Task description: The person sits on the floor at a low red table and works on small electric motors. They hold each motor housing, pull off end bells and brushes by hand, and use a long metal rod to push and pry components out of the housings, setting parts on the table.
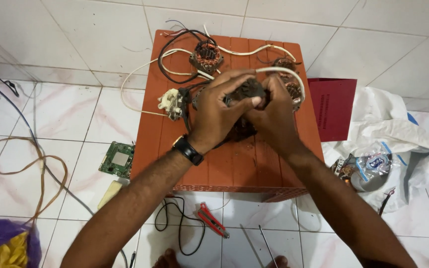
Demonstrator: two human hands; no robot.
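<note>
Both my hands meet over the middle of a red-brown plastic stool (pixel 234 164). My left hand (pixel 217 111), with a black watch on its wrist, and my right hand (pixel 274 116) grip a dark round motor part (pixel 249 92) between them. A white cable (pixel 286 74) arches over my right hand. A second copper-wound motor stator (pixel 206 55) lies at the stool's far edge with black and white wires. A white switch block (pixel 171 102) sits left of my left hand.
On the tiled floor lie a green circuit board (pixel 117 160), red-handled cutters (pixel 212 220), thin metal rods (pixel 266 245), a black wire loop (pixel 179 231) and a tan cord (pixel 23 171). A red panel (pixel 332 108) and white plastic bags (pixel 398 144) are on the right.
</note>
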